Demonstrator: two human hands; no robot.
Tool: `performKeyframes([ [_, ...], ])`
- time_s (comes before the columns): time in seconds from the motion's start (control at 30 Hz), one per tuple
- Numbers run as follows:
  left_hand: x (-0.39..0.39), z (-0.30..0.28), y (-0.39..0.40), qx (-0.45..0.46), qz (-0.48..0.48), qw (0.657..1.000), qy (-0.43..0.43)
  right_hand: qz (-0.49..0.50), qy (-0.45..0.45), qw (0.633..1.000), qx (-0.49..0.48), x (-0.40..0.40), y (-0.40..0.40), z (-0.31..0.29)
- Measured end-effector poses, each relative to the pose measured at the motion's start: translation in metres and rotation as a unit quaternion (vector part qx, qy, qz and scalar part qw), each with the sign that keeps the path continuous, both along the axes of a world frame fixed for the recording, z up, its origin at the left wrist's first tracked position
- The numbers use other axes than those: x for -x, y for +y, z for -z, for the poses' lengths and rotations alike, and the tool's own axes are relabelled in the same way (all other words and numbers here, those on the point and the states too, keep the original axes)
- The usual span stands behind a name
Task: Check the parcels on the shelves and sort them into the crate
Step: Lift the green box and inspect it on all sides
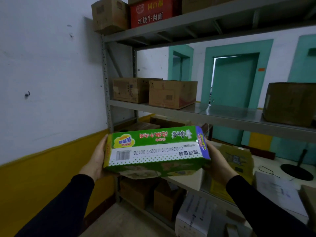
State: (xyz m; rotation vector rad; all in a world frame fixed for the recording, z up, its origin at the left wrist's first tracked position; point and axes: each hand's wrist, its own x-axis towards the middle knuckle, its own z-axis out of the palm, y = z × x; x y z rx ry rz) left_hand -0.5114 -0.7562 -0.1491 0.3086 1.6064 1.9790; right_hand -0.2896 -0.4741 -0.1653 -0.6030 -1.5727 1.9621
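While the green parcel (156,151) hangs in the air in front of the shelves (205,113), its label and barcode face the camera upside down, so I judge this to be the checking step. The left hand (96,159) presses flat against its left end with fingers straight; the right hand (216,162) cups the right end, though its fingers are hidden behind the box, so I cannot tell how they lie. Beyond it, two brown cartons (153,93) sit on the middle shelf, with another brown box (290,103) at the right and a red carton (153,12) on top. No crate is in view, so nearly all sorting looks left to do.
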Motion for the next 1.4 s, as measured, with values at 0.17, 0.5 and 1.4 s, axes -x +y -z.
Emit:
performKeyframes([
  [0.17, -0.002, 0.019, -0.006, -0.028, -0.028, 0.998, -0.057, 0.004, -0.002, 0.998, -0.058, -0.001, -0.012, -0.020],
  [0.5, -0.006, 0.025, -0.016, -0.088, -0.040, 0.993, -0.068, 0.002, 0.000, 1.000, -0.021, 0.001, -0.007, -0.012],
  [1.4, 0.012, 0.010, -0.004, 0.006, -0.006, 0.999, 0.044, 0.039, -0.005, 0.999, 0.003, -0.008, -0.011, 0.012],
])
